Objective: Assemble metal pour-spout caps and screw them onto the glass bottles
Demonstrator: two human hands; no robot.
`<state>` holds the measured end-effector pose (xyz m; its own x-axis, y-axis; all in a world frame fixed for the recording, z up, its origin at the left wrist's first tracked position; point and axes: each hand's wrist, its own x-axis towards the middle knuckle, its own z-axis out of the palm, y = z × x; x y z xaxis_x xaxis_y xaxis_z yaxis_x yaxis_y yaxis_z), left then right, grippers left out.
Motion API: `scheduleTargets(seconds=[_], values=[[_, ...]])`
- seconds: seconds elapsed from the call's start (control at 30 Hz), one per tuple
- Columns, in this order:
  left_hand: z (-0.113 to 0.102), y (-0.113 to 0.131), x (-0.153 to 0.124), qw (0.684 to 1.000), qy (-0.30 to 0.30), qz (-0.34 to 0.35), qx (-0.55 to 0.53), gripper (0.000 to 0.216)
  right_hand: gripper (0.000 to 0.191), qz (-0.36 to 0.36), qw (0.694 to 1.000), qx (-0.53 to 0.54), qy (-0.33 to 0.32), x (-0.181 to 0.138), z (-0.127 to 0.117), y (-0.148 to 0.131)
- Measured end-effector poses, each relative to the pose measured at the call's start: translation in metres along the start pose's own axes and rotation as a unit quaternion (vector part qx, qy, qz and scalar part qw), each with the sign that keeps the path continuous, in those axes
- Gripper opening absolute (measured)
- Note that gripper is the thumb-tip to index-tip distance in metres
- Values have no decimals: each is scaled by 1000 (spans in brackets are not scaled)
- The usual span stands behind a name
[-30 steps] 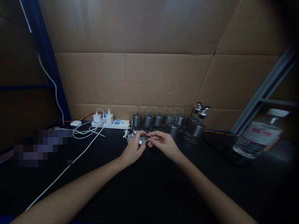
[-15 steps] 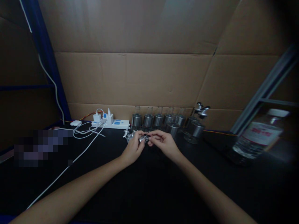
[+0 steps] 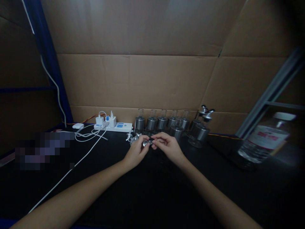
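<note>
Over the middle of the black tabletop, my left hand (image 3: 136,152) is closed around a small silver pourer top (image 3: 144,143). My right hand (image 3: 170,148) meets it from the right, thumb and fingertips pinched on a small black piece (image 3: 151,140) at the pourer top's end. Fingers partly cover both parts, so whether they are joined cannot be seen. Just left of and behind my left hand lie more silver pourer tops (image 3: 129,136). Behind my hands stand several glass bottles with steel sleeves (image 3: 152,123), their necks uncapped.
At the right of the row, bottles (image 3: 201,133) carry silver tops with black spouts (image 3: 207,114). A large water bottle (image 3: 264,138) stands far right. A power strip (image 3: 122,127) with chargers and a white cable (image 3: 89,149) lies left. Cardboard (image 3: 143,79) walls the back.
The black piece between my fingertips shows more plainly now, and the silver top has turned slightly in my left hand. Both hands stay in nearly the same place.
</note>
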<state>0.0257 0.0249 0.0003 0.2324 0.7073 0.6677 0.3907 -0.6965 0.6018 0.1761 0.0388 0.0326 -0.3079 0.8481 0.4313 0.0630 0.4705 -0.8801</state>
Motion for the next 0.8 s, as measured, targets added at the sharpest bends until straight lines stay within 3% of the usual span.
scheduleTargets(seconds=[0.8], values=[[-1,1,0,1000,13,13,15,21,25,32,999,17,-2,0,-1,-2]])
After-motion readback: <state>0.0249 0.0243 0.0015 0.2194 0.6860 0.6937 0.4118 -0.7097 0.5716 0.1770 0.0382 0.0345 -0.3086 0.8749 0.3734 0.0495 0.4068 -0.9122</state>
